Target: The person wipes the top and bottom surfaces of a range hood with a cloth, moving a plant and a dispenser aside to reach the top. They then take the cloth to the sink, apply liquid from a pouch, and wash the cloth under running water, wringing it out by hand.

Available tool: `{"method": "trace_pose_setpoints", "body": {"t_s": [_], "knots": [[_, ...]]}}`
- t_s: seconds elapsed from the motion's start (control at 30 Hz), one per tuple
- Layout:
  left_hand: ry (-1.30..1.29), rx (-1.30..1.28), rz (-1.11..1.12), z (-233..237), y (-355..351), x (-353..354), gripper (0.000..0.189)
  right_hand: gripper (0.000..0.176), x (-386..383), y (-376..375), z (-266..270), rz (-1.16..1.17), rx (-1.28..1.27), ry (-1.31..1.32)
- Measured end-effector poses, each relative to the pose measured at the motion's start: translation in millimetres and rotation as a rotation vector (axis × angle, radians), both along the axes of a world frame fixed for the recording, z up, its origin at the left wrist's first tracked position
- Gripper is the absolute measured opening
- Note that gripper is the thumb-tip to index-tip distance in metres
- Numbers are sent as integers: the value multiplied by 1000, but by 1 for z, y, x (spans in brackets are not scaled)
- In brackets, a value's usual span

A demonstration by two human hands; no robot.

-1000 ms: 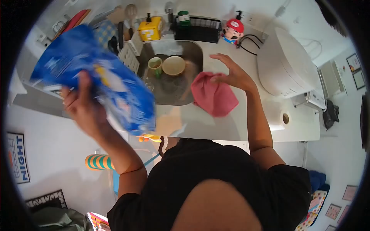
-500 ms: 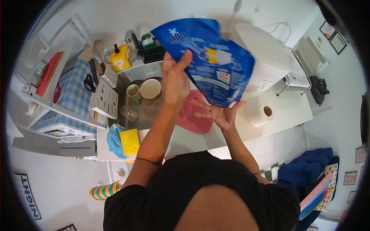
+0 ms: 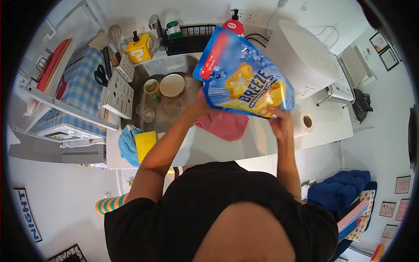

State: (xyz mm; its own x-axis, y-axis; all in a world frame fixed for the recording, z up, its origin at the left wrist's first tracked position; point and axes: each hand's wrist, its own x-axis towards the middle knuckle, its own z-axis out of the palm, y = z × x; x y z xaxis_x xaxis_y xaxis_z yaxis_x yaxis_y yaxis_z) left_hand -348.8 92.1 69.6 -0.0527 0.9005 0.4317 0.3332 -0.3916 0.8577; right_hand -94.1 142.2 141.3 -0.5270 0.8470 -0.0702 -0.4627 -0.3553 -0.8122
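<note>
Between my hands is a blue and yellow detergent refill pouch (image 3: pixel 244 78) marked "BREEZE", its printed front facing me and tilted. My left hand (image 3: pixel 207 107) holds its lower left edge, the fingers mostly hidden behind it. At the lower right corner my right hand (image 3: pixel 281 123) grips the pouch, with thumb and fingertips on its front. A pink cloth (image 3: pixel 227 126) lies on the counter beneath, partly covered by the pouch and my left hand.
To the left, the sink (image 3: pixel 192 83) holds a bowl (image 3: pixel 172 85), a cup (image 3: pixel 152 88) and glassware. A yellow sponge (image 3: pixel 145 145) and blue cloth (image 3: pixel 127 146) lie at the counter's front left. A white appliance (image 3: pixel 301 56) and paper roll (image 3: pixel 305 123) stand right.
The pouch has turned from its dark blue back to its colourful front. My right hand, earlier spread under the bottom edge, has closed on the lower right corner. My left hand has moved lower.
</note>
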Motion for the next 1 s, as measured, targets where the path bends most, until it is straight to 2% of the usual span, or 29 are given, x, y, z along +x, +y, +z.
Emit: {"method": "trace_pose_setpoints", "body": {"t_s": [0.03, 0.1, 0.17, 0.2, 0.23, 0.3, 0.33, 0.47, 0.53, 0.73, 0.83, 1.0], "knots": [[6, 4, -1, -5, -4, -7, 48, 37, -1, 0, 16, -92, -5, 10], [213, -14, 102, -15, -22, -13, 42, 39, -4, 9, 29, -113, -26, 38], [425, -30, 213, -22, -34, -22, 37, 38, -11, 20, 34, -124, 52, -42], [18, -162, 370, -24, -34, -27, 24, 39, -17, 23, 38, -105, 125, -85], [17, -158, 382, -24, -32, -40, 24, 39, -24, 25, 41, -93, 129, -84], [-1267, -213, 131, -17, -33, -69, 28, 41, -45, 27, 49, -125, 264, -121], [-1427, -197, 23, -16, -37, -77, 37, 44, -54, 28, 53, -124, 303, -110], [-1467, 39, -47, 9, -59, -81, 45, 45, -94, 25, 60, -68, 397, -95], [-1532, 250, -314, 10, -59, -88, 48, 49, -110, 26, 59, -63, 404, -75], [-1471, 178, -21, 3, -68, -102, 47, 61, -130, 30, 59, -72, 504, -64], [-1470, 165, -7, 3, -69, -105, 47, 69, -136, 28, 65, -59, 512, -84], [-1397, 165, 77, 11, -68, -101, 49, 67, -141, 24, 69, -86, 530, -77]]}}
